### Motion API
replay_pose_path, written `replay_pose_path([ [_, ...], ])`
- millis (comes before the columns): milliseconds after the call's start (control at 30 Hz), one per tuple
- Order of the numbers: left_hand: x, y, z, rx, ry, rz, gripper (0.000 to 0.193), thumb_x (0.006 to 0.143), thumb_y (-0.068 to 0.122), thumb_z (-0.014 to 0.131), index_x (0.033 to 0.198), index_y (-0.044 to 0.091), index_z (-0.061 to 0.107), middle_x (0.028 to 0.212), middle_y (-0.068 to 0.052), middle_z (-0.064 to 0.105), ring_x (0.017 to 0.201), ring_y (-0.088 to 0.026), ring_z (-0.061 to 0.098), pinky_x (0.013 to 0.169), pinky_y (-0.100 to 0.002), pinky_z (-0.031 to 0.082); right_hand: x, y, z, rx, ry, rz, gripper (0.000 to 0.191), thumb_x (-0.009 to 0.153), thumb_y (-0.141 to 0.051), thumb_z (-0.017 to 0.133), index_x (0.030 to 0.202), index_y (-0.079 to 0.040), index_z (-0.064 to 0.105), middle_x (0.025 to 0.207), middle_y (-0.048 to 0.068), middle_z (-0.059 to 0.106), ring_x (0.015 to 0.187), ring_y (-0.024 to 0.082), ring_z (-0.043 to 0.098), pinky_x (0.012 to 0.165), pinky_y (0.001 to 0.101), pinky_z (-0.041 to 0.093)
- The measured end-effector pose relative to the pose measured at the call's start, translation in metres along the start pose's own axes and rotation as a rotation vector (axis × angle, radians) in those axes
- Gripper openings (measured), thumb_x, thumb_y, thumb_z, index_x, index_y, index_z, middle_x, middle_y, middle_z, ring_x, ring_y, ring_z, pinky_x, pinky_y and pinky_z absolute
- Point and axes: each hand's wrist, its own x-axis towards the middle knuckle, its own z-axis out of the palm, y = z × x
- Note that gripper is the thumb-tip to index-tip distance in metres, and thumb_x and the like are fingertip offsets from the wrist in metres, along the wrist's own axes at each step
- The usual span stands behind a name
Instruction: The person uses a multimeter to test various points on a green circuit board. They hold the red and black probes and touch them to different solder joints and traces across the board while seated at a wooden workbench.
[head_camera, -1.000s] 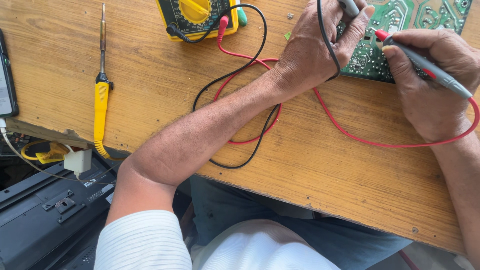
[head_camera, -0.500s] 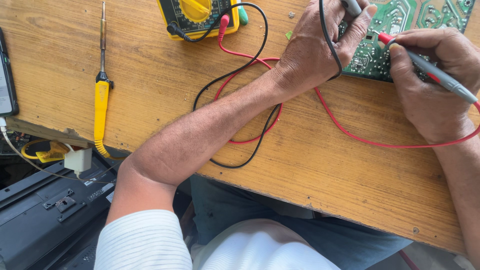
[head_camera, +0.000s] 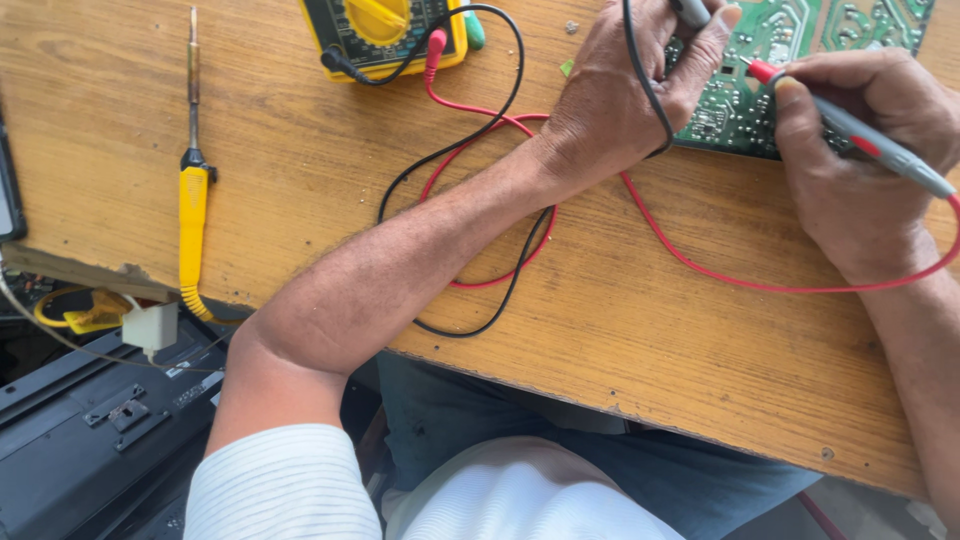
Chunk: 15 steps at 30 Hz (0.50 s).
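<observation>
Both hands are on the green circuit board (head_camera: 735, 105): left hand (head_camera: 620, 95) pinches the black probe (head_camera: 692, 12), right hand (head_camera: 860, 160) grips the red probe (head_camera: 860, 135), tip on the board. Leads trail across the wooden surface (head_camera: 300, 150) to the yellow multimeter (head_camera: 385, 30).

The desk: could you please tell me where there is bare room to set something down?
Bare wood lies between the soldering iron and the leads, and below the red lead. It is crowded around the board, meter and both hands.
</observation>
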Motion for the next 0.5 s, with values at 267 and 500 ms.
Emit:
replay_pose_path([
  [267,-0.0001,-0.0058,0.0002,-0.058,0.006,0.078,0.021,0.105,0.021,0.068,0.093,0.005,0.062,0.074,-0.004,0.061,0.063,-0.015,0.062,0.063,-0.033,0.051,-0.0016,0.0092,-0.006,-0.177,-0.013,-0.223,0.006,0.107,0.009,0.064,0.112,0.009,0.066,0.103,0.014,0.073,0.093,0.013,0.071,0.085,0.0218,0.058],
  [500,0.0001,-0.0088,0.0012,-0.04,0.019,0.108,0.021,0.105,0.021,0.068,0.093,0.005,0.061,0.076,-0.004,0.062,0.066,-0.016,0.065,0.065,-0.033,0.052,0.0013,0.0033,-0.0057,-0.191,-0.026,-0.217,0.006,0.11,0.008,0.066,0.115,0.009,0.069,0.102,0.014,0.073,0.091,0.013,0.071,0.082,0.0215,0.057],
])
